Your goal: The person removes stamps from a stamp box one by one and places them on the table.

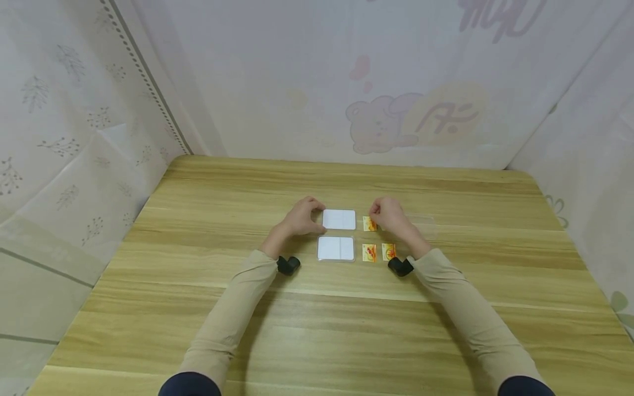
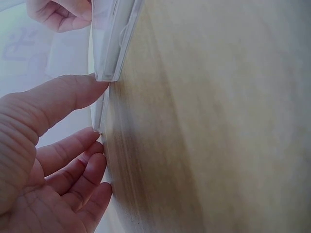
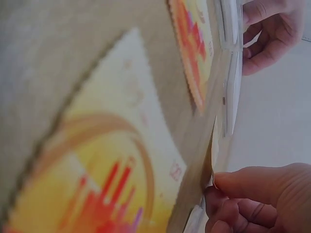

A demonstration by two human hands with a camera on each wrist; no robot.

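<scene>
Two flat clear plastic cases with white inserts lie one behind the other, the far case [image 1: 339, 219] and the near case [image 1: 336, 248]. My left hand [image 1: 301, 216] holds the far case at its left end, thumb at the near corner and forefinger at the far corner. My right hand [image 1: 389, 214] pinches the edge of a yellow-orange postage stamp [image 1: 368, 224] between thumb and forefinger, just right of that case. In the right wrist view this stamp [image 3: 215, 145] shows nearly edge-on, tilted up at the fingertips.
Two more stamps lie right of the near case: one stamp [image 1: 369, 252] beside it and another stamp [image 1: 388, 251] close to the black wrist camera [image 1: 400, 267]. A faint clear sheet [image 1: 423, 224] lies beyond the right hand. Patterned curtains [image 1: 277, 82] surround the wooden table [image 1: 317, 330].
</scene>
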